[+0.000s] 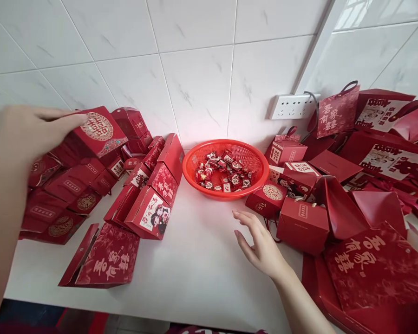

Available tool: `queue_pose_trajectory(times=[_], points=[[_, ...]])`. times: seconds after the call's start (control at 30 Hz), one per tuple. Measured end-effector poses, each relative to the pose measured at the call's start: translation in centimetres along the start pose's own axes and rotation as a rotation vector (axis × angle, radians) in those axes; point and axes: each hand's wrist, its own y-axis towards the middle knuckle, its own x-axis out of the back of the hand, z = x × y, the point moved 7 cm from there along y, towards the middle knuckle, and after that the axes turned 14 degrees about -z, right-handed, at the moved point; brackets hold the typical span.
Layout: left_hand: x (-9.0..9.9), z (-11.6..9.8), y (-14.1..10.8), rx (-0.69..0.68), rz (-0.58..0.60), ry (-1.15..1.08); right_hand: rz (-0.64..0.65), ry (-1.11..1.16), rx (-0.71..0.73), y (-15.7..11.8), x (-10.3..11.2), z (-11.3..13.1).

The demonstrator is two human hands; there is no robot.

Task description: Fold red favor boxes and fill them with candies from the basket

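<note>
Left hand [24, 132]: pinched on red box [109, 142]
Right hand [264, 248]: fingers and thumb apart
Red basket [226, 196]: beyond right hand, nearer than left

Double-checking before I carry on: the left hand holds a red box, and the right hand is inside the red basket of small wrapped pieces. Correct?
One part is wrong: the head view shows the right hand outside the red basket, open over the white table. The left hand does hold a red box.
</note>
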Motion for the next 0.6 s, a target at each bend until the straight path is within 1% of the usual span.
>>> queue_pose_trajectory(times=[0.03,0.07,0.1,0.13,0.17,0.23,0.3,0.4,0.5,0.6], points=[[-1.8,0.4,0.7,0.060,0.020,-0.017,0.016,-0.015,-0.003,0.0,-0.1,-0.1],[-4.2,0.4,1.0,0.066,0.113,-0.029,0.035,-0.030,-0.006,0.0,-0.2,-0.1],[-6.3,0.7,1.1,0.102,0.166,-0.039,0.055,-0.044,-0.008,0.1,-0.4,-0.2],[-8.6,1.0,1.0,0.138,0.258,-0.073,0.069,-0.055,-0.009,0.1,-0.5,-0.2],[-10.4,1.3,0.9,0.161,0.301,-0.100,0.079,-0.065,-0.010,0.1,-0.5,-0.2],[-12.9,1.9,0.9,0.176,0.281,-0.126,0.091,-0.083,-0.014,0.2,-0.6,-0.3],[-14.6,2.4,0.8,0.186,0.233,-0.150,0.113,-0.107,-0.017,0.2,-0.7,-0.5],[-16.5,2.8,0.3,0.204,0.175,-0.198,0.146,-0.147,-0.011,0.2,-1.0,-0.7],[-18.2,2.5,-0.5,0.164,0.129,-0.254,0.153,-0.166,0.002,0.3,-1.1,-0.8],[-20.0,2.3,-1.7,0.133,0.134,-0.291,0.159,-0.172,0.005,0.3,-1.3,-0.7]])
